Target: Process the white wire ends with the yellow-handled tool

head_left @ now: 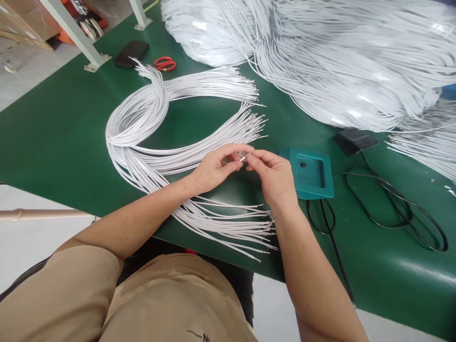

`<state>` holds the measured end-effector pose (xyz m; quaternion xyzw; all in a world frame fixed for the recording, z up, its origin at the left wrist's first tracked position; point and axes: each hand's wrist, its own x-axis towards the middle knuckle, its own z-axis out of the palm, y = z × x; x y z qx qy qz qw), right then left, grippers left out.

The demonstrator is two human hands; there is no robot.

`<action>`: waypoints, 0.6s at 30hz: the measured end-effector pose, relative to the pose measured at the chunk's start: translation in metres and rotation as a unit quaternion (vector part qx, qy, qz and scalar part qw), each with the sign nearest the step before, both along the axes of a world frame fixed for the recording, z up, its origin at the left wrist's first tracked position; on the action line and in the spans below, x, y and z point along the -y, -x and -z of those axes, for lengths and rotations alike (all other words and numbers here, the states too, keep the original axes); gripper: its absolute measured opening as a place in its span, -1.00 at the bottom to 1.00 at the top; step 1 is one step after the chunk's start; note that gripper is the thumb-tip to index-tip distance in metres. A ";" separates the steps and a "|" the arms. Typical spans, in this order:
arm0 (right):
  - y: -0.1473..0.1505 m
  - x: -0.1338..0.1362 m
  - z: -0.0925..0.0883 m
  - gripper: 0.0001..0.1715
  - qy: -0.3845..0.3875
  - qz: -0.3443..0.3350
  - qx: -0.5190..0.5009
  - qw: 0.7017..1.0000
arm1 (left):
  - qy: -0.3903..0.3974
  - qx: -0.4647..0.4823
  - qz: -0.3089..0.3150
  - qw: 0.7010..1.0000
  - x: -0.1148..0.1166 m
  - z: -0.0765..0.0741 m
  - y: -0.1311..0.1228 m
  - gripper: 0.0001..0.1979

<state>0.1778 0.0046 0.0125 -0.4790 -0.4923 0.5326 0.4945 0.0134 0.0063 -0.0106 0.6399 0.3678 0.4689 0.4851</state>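
Note:
My left hand (219, 165) and my right hand (272, 173) meet at the fingertips over the table. Between them is the end of a white wire (243, 157), pinched by the left thumb and fingers; the right thumb and forefinger close on its tip. Most of that wire is hidden by my hands. Under and behind the left hand lies a curved bundle of white wires (117, 121), fanned out in several groups with stripped-looking ends toward the right. Close beside my right hand sits a teal box-like device (311, 173) with a recessed top.
Large heaps of white wire (320, 61) cover the back right of the green table (53, 128). Red-handled scissors (164, 63) and a dark flat object (131, 53) lie near the white frame leg (73, 33). Black cable (402, 209) loops at the right, by a black block (355, 141).

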 end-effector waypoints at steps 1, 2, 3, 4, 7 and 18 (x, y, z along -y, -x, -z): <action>0.000 0.000 0.000 -0.90 0.004 -0.003 -0.005 1.000 | 0.000 -0.006 -0.004 1.000 0.000 -0.001 0.000 -0.69; 0.000 0.000 0.000 -0.89 0.008 -0.004 -0.008 1.000 | 0.001 -0.011 -0.007 1.000 0.000 -0.001 0.000 -0.70; 0.000 0.001 -0.001 -0.89 0.011 -0.002 -0.009 1.000 | 0.002 -0.017 -0.009 1.000 0.000 -0.002 0.001 -0.71; 0.001 0.001 -0.002 -0.88 0.012 0.002 -0.007 1.000 | 0.000 -0.023 -0.012 1.000 0.001 -0.002 0.001 -0.71; 0.002 0.002 -0.003 -0.87 0.010 0.016 0.008 1.000 | -0.016 -0.039 -0.016 0.999 0.001 -0.004 0.001 -0.70; 0.006 0.006 0.002 -0.82 -0.162 0.038 0.281 0.945 | 0.252 0.138 0.018 0.958 0.001 -0.016 -0.001 -0.68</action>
